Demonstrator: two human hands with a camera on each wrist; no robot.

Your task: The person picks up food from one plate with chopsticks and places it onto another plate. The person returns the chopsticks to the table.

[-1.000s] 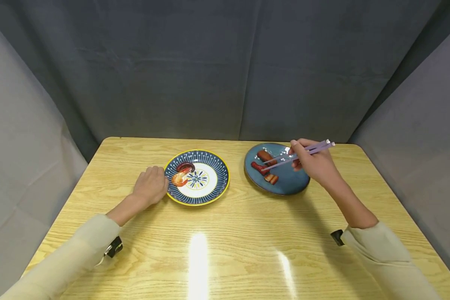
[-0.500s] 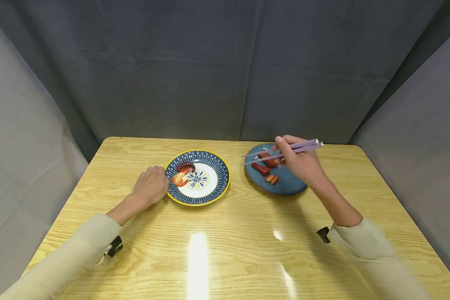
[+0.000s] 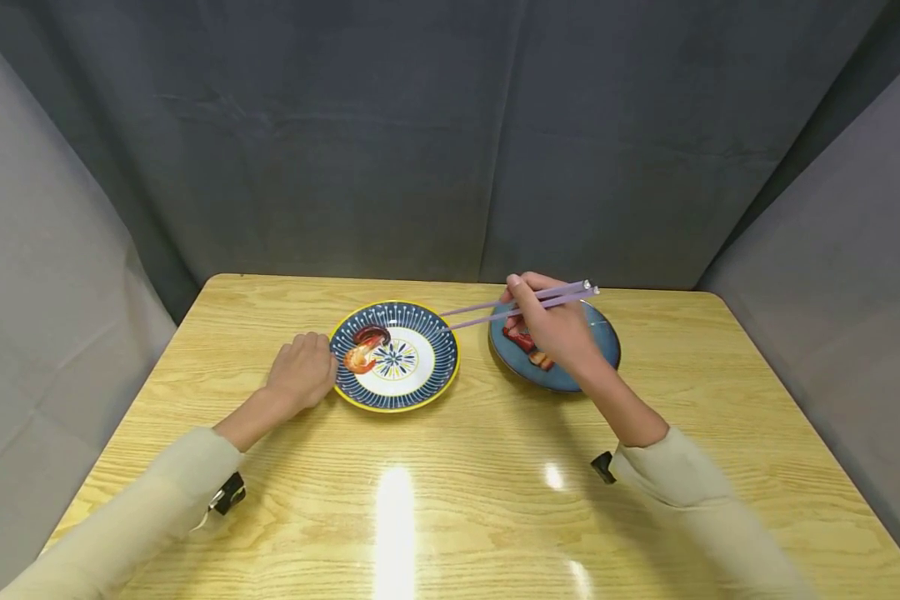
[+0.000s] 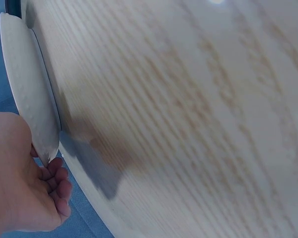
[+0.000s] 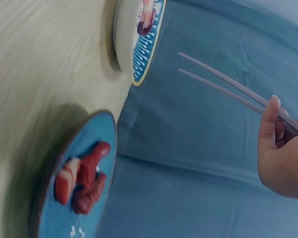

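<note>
My right hand (image 3: 558, 325) grips a pair of slim lilac chopsticks (image 3: 487, 318), thumb bent over them, the tips parted with nothing between. Beneath that hand sits a round, glossy blue plate (image 3: 604, 340) bearing a red food piece (image 3: 520, 338), a striped slice (image 3: 542, 360) and a brown piece (image 5: 88, 195). Ahead of my right hand — off to its left — the tips hang above the near edge of a round yellow-rimmed plate with navy and white patterning (image 3: 441, 363). My left hand (image 3: 302, 371) pinches that plate's rim; just right of it lie an orange prawn (image 3: 360, 358) and a dark curled piece (image 3: 375, 333). To work well, I'd want an even gap at the tips, enough height to clear the rim, and a light left pinch — steadying the plate, never tipping it.
</note>
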